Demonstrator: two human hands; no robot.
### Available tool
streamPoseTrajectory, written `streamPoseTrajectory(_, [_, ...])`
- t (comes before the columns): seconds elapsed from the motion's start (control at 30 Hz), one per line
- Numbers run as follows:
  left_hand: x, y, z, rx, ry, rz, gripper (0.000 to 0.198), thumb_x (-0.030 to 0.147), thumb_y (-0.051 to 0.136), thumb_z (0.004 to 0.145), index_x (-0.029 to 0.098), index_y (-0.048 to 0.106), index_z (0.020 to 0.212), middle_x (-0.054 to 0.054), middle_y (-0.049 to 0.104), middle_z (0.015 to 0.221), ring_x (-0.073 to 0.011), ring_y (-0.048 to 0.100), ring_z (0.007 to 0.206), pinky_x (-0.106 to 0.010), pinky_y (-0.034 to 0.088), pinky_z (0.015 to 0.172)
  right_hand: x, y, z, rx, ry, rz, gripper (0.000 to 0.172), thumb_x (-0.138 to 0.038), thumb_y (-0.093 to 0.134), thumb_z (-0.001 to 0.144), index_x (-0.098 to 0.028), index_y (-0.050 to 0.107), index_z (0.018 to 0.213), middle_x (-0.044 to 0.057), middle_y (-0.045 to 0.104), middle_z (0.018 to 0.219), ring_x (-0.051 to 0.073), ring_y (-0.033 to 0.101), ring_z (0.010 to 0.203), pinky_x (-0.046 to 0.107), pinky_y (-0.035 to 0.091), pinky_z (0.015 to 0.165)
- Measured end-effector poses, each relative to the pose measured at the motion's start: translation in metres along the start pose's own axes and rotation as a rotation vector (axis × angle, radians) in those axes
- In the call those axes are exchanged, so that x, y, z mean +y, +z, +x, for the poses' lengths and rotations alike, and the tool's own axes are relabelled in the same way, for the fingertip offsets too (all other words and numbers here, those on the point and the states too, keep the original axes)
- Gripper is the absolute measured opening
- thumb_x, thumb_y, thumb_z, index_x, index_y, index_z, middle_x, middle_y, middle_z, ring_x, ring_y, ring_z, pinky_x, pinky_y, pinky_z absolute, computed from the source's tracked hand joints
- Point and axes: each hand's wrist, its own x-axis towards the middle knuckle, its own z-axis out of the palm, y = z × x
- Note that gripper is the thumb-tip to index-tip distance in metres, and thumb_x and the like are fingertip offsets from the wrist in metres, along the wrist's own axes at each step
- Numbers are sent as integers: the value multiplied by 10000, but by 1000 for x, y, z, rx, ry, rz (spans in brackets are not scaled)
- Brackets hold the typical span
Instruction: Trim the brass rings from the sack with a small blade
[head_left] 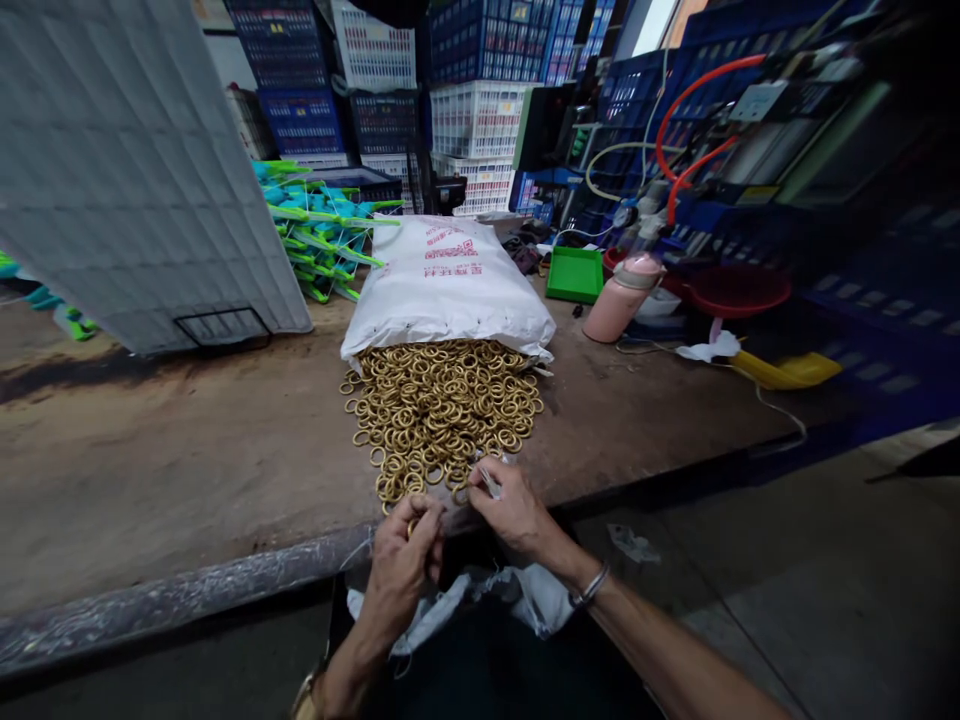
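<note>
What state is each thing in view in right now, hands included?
Sack: lying flat, mouth open towards the person.
Rings: loose, heaped at the sack's mouth.
Left hand: fingers curled, a ring showing between them.
Right hand: fingers closed on something thin and pale, not clear what.
Green tray: open-topped.
Crates: stacked.

Gold-coloured rings (442,400), thin and round, are lying in loose heap at mouth of white sack (450,295); rings are overlapping, tilting variously; heap is tapering away from sack; one ring (411,528) is being gripped on heap side opposite sack; pale thin piece (490,484), form unclear, is being held there too.
</note>
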Motion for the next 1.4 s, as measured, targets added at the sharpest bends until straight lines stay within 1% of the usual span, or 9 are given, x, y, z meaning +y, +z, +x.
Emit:
streamPoseTrajectory(0.1, [0, -1, 1, 52, 224, 230, 119, 245, 619, 705, 189, 645, 806, 4, 607, 629, -108, 524, 526, -201, 421, 518, -12, 4, -3, -100, 87, 219, 6, -169, 487, 635, -171, 483, 639, -56, 448, 592, 80, 407, 578, 182, 324, 555])
streamPoseTrajectory(0.2, [1, -6, 2, -37, 351, 329, 166, 192, 634, 677, 208, 700, 828, -65, 676, 853, -203, 583, 815, -284, 418, 784, -17, 5, -8, -226, 269, 467, 69, -204, 492, 641, -182, 473, 704, -87, 375, 538, 52, 325, 463, 170, 276, 455])
streamPoseTrajectory(0.37, [3, -11, 1, -120, 331, 390, 147, 223, 598, 718, 220, 695, 828, -66, 674, 805, -210, 577, 768, -292, 413, 754, -20, 6, -11, -424, 502, 777, 138, -215, 452, 643, -210, 425, 779, -119, 321, 488, 34, 157, 349, 177, 115, 350])
streamPoseTrajectory(0.5, [2, -8, 0, -56, 266, 365, 135, 300, 567, 745, 185, 636, 738, -13, 597, 627, -140, 513, 576, -230, 399, 578, -23, 9, -11, -360, 383, 645, 94, -268, 459, 699, -183, 478, 734, -89, 406, 522, 39, 273, 396, 170, 224, 393])
streamPoseTrajectory(0.57, [1, -6, 1, -24, 192, 309, 184, 347, 565, 742, 170, 591, 701, 24, 515, 547, -96, 428, 468, -201, 347, 476, -24, 12, -11, -282, 253, 491, 156, -317, 494, 714, -164, 511, 691, -62, 458, 566, 59, 382, 499, 178, 316, 490])
streamPoseTrajectory(0.67, [0, -5, 3, 5, 90, 245, 256, 413, 564, 730, 158, 544, 707, 52, 448, 513, -60, 338, 398, -179, 266, 398, -23, 16, -11, -220, 168, 354, 202, -345, 507, 721, -154, 529, 663, -40, 495, 602, 87, 434, 593, 196, 352, 576])
streamPoseTrajectory(0.77, [2, -4, 3, 0, 45, 214, 312, 462, 567, 713, 154, 524, 714, 58, 439, 499, -47, 319, 382, -171, 240, 386, -23, 17, -9, -216, 184, 346, 190, -321, 482, 735, -160, 520, 643, -43, 484, 572, 85, 422, 561, 196, 346, 553])
streamPoseTrajectory(1.03, [-5, -11, 2, -160, -54, 86, 328, 475, 505, 769, 158, 500, 687, 61, 405, 519, -35, 268, 380, -170, 189, 372, -24, 14, -6, -240, 213, 379, 178, -295, 483, 717, -168, 482, 593, -51, 437, 526, 77, 376, 518, 188, 311, 496])
streamPoseTrajectory(1.4, [0, -8, 1, -184, -158, -145, 274, 420, 579, 736, 161, 489, 747, 60, 446, 571, -24, 282, 394, -158, 185, 376, -20, 18, -5, -244, 209, 424, 230, -287, 426, 766, -178, 444, 564, -54, 426, 488, 74, 369, 478, 188, 306, 486])
